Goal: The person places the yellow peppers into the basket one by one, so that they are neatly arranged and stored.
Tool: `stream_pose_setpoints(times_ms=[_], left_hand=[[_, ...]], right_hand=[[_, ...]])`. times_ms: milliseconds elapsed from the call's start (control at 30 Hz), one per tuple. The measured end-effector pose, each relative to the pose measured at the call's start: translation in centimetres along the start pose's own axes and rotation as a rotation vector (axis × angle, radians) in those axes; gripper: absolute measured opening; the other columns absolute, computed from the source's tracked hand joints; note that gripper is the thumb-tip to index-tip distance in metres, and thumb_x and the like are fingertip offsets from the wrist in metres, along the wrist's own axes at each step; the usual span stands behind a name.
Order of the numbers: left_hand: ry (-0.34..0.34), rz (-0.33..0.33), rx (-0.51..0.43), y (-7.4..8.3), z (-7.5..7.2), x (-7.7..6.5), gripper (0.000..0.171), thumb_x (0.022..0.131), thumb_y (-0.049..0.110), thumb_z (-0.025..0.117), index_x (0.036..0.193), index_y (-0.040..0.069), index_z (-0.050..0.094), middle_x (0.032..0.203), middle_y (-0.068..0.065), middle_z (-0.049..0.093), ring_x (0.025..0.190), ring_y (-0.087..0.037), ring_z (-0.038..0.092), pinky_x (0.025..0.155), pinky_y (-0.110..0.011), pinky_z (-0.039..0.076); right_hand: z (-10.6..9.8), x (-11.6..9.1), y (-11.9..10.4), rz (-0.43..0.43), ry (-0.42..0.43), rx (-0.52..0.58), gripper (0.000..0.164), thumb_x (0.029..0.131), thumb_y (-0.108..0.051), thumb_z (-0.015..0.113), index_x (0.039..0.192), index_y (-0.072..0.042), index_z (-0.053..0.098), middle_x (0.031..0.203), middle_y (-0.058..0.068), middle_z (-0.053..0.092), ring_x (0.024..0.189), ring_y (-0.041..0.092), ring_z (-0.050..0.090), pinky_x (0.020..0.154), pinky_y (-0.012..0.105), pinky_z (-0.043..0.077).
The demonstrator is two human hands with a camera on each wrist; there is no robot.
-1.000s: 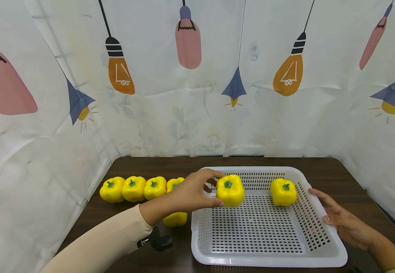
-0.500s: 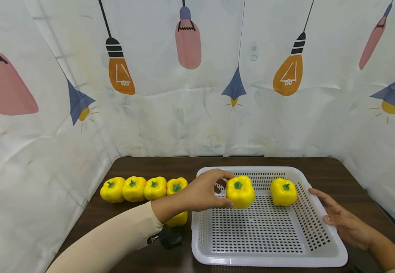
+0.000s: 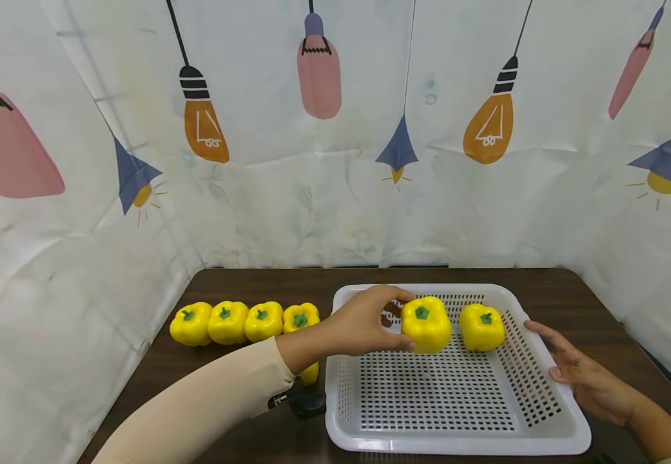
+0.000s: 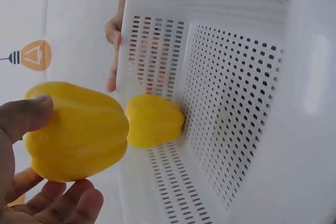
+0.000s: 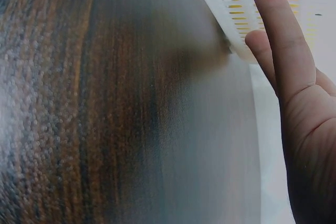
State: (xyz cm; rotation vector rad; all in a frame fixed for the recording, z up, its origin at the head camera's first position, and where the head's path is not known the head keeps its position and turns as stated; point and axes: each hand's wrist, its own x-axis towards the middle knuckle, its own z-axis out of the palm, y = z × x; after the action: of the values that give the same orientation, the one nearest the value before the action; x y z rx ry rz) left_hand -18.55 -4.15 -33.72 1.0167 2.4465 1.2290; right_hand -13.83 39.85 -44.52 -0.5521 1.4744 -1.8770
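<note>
Pepper (image 3: 426, 325), yellow and smooth, was held in the air above the white basket (image 3: 457, 444), its green stem (image 3: 422, 313) turned toward the head camera. It was gripped by the left hand (image 3: 372, 322), with the thumb pressed to one side and the other fingers curled against the opposite one. A second pepper (image 3: 482, 327) was seen inside the basket, set near its right wall; in the head view a narrow gap was left between the two. The basket's right rim was touched from outside by the right hand (image 3: 593, 383), whose fingers were held loosely extended. To the left of the basket, four peppers (image 3: 260, 321) were lined up side by side on the dark wooden table (image 3: 265, 438), and a fifth pepper (image 3: 311, 372), partly hidden by the left wrist (image 3: 307, 348), was seen nearer the front. A black device (image 3: 307, 405) was worn beneath that wrist, by the cream sleeve (image 3: 213, 406). The table was backed by a white cloth (image 3: 335, 206), printed with hanging lamps (image 3: 396, 148) and orange bulbs (image 3: 205, 129).
</note>
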Motion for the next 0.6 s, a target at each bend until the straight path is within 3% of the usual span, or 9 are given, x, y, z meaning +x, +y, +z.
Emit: stream_pose_setpoints(times_ms=[400, 600], left_hand=[[-0.023, 0.025, -0.005, 0.7, 1.0, 1.5, 0.067, 0.081, 0.024, 0.090, 0.140, 0.015, 0.060, 0.130, 0.009, 0.059, 0.108, -0.005, 0.060, 0.086, -0.025, 0.056], [-0.039, 0.020, 0.046, 0.9, 2.0, 2.2, 0.066, 0.081, 0.025, 0.090, 0.139, 0.016, 0.060, 0.129, 0.011, 0.060, 0.108, -0.004, 0.060, 0.080, -0.018, 0.053]], right_hand=[[0.1, -0.1, -0.1, 0.006, -0.007, 0.007, 0.074, 0.104, -0.008, 0.028, 0.158, -0.054, 0.009, 0.152, -0.011, 0.043, 0.130, 0.034, 0.054, 0.093, 0.075, 0.042], [0.0, 0.0, 0.0, -0.005, -0.022, 0.033, 0.074, 0.104, -0.006, 0.025, 0.159, -0.052, 0.008, 0.153, -0.008, 0.043, 0.131, 0.035, 0.053, 0.094, 0.074, 0.042]])
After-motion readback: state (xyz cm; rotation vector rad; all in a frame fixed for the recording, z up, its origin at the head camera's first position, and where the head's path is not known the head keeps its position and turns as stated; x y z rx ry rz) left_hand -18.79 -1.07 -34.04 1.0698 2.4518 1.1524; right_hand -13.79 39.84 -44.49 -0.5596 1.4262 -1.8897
